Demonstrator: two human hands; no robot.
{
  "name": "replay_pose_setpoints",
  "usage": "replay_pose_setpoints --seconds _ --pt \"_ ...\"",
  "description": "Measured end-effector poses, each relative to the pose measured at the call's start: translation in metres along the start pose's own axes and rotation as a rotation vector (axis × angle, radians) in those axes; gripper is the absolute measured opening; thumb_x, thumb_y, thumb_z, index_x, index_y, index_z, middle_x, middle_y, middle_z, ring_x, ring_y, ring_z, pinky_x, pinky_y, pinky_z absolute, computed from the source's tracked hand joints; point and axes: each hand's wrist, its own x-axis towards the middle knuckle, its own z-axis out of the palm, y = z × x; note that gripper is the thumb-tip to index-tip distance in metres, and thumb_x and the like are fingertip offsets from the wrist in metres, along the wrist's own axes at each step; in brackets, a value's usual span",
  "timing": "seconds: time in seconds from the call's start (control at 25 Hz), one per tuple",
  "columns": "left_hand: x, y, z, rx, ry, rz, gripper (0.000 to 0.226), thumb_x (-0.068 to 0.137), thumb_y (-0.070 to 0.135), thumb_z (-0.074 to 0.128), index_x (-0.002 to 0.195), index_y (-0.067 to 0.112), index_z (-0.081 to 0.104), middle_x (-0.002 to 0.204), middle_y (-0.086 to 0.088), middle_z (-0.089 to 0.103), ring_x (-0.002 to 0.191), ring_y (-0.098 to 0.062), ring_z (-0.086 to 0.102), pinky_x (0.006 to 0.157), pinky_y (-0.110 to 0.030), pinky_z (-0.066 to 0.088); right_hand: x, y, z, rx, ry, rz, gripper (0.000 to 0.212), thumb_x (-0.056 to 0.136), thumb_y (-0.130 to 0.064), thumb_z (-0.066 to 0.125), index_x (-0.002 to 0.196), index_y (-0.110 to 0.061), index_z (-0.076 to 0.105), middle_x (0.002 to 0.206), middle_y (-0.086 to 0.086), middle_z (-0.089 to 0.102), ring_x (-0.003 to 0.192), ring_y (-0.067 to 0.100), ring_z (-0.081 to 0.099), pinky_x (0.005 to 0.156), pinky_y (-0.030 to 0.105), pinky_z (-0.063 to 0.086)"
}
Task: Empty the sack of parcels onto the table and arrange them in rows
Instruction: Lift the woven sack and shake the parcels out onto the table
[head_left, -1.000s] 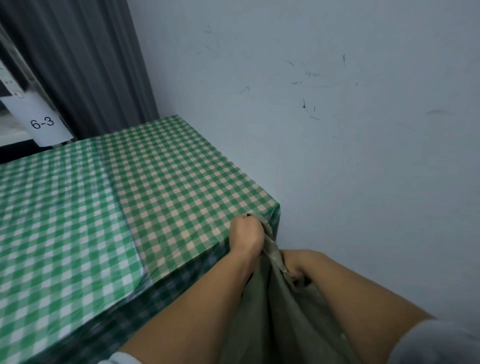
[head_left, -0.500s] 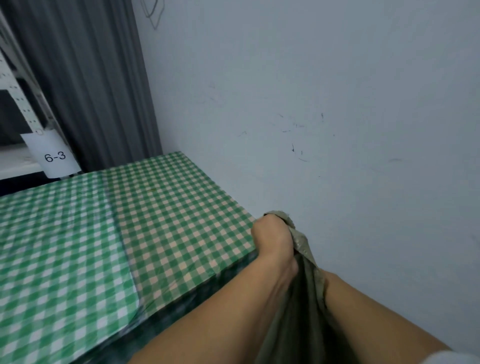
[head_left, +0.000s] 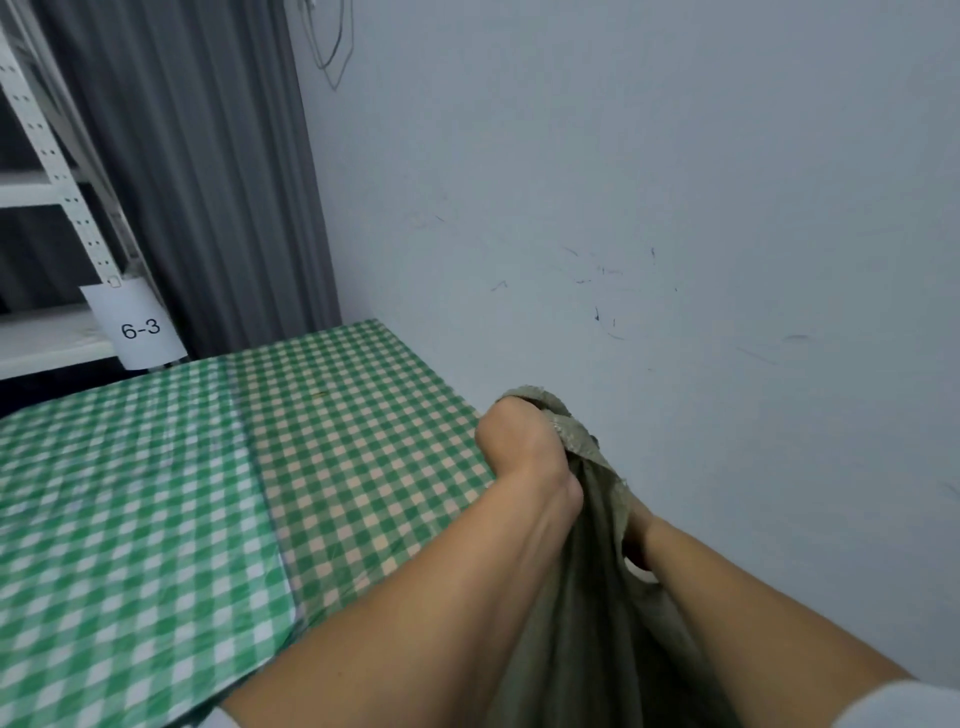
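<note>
The left hand (head_left: 522, 441) is clenched round the bunched top of the sack (head_left: 587, 597), knuckles up, holding it at the near right corner of the table (head_left: 363, 441), in the gap between the table edge and the wall (head_left: 675, 156). The sack is a dull olive weave; a frayed fold of its mouth sticks out above the fist, and the rest hangs down between both forearms and runs out of sight below. The right hand (head_left: 647, 525) sits lower, just behind a fold of the sack's rim. Its wrist shows, but the fingers are buried in the cloth, so I cannot tell whether they grip it. A white sleeve (head_left: 909, 706) shows at that arm's elbow. The table wears green check cloth in two pieces, whiter on the left and creamier on the right, meeting in a seam down the middle. Beyond its far edge hangs a grey curtain (head_left: 197, 156), and to the left stands a white shelf (head_left: 47, 156) with a paper tag (head_left: 137, 327) reading 6-3. The wall is pale, scuffed with dark marks, and a thin cable (head_left: 332, 47) dangles near the top.
</note>
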Motion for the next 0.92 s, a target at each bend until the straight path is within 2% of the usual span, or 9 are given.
replay_pose_setpoints --seconds 0.16,0.24,0.4,0.48,0.56,0.72,0.8,0.88,0.92 --pt "-0.008 0.015 0.002 0.11 -0.029 0.123 0.032 0.086 -0.008 0.035 0.07 0.008 0.057 0.066 -0.005 0.048 0.052 -0.017 0.04 0.052 -0.028 0.031 -0.033 -0.042 -0.004 0.15 -0.041 -0.039 0.035 0.107 -0.008 0.044 0.072 -0.005 0.05 0.077 0.008 0.05 0.069 0.021 0.045 0.064 0.027 0.044" --pt "-0.027 0.022 0.009 0.147 -0.102 0.146 0.028 0.087 -0.005 0.036 0.084 0.011 0.059 0.065 0.0 0.046 0.051 -0.015 0.04 0.049 -0.023 0.034 -0.051 -0.053 -0.006 0.133 -0.061 -0.104 0.038 0.106 -0.001 0.042 0.069 -0.006 0.048 0.074 0.007 0.047 0.066 0.02 0.041 0.051 0.019 0.043" --pt "-0.039 0.033 0.019 0.207 -0.172 0.091 0.018 0.096 0.006 0.042 0.096 0.011 0.059 0.078 -0.004 0.05 0.062 -0.019 0.048 0.057 -0.027 0.043 -0.053 -0.11 -0.014 -0.375 0.019 -0.288 0.043 0.106 -0.003 0.043 0.064 -0.013 0.039 0.072 0.007 0.041 0.082 0.023 0.044 0.06 0.022 0.034" --pt "-0.036 0.031 0.022 0.236 -0.214 0.15 0.036 0.093 0.004 0.04 0.122 0.011 0.06 0.105 -0.011 0.062 0.087 -0.028 0.063 0.082 -0.038 0.058 -0.054 -0.138 -0.02 -0.636 0.086 -0.433 0.043 0.105 -0.007 0.042 0.063 -0.013 0.039 0.078 0.009 0.049 0.078 0.022 0.046 0.058 0.028 0.031" --pt "-0.041 0.036 0.029 0.252 -0.241 0.192 0.049 0.09 0.002 0.04 0.136 0.013 0.054 0.117 -0.015 0.063 0.094 -0.03 0.065 0.085 -0.043 0.059 -0.058 -0.158 -0.031 -0.694 0.097 -0.548 0.038 0.1 -0.001 0.044 0.064 -0.011 0.042 0.079 0.011 0.051 0.073 0.022 0.046 0.061 0.033 0.032" --pt "-0.06 0.054 0.04 0.279 -0.327 0.196 0.024 0.086 -0.003 0.04 0.093 0.002 0.063 0.076 -0.014 0.061 0.064 -0.028 0.06 0.053 -0.03 0.053 -0.07 -0.179 -0.049 -0.369 0.08 -0.635 0.022 0.079 0.008 0.04 0.079 0.007 0.063 0.077 0.018 0.053 0.072 0.028 0.045 0.057 0.039 0.035" --pt "-0.071 0.055 0.043 0.349 -0.41 0.161 0.028 0.083 -0.001 0.04 0.097 -0.001 0.065 0.081 -0.019 0.065 0.069 -0.03 0.063 0.048 -0.027 0.051 -0.084 -0.193 -0.054 -0.212 0.043 -0.623 0.029 0.072 0.006 0.036 0.071 0.008 0.064 0.072 0.019 0.053 0.063 0.029 0.043 0.052 0.034 0.03" --pt "-0.081 0.053 0.045 0.392 -0.443 0.17 0.029 0.084 0.0 0.038 0.098 0.0 0.063 0.09 -0.021 0.066 0.069 -0.028 0.064 0.041 -0.023 0.045 -0.099 -0.204 -0.058 -0.18 0.03 -0.641 0.039 0.073 0.008 0.033 0.047 -0.009 0.057 0.055 0.013 0.046 0.047 0.023 0.036 0.048 0.024 0.025" --pt "-0.083 0.053 0.048 0.373 -0.444 0.19 0.028 0.086 -0.002 0.035 0.094 0.0 0.062 0.087 -0.02 0.068 0.066 -0.026 0.066 0.04 -0.021 0.044 -0.105 -0.207 -0.059 -0.164 0.022 -0.657 0.041 0.075 0.007 0.032 0.046 -0.013 0.052 0.051 0.01 0.042 0.04 0.019 0.032 0.043 0.019 0.023"
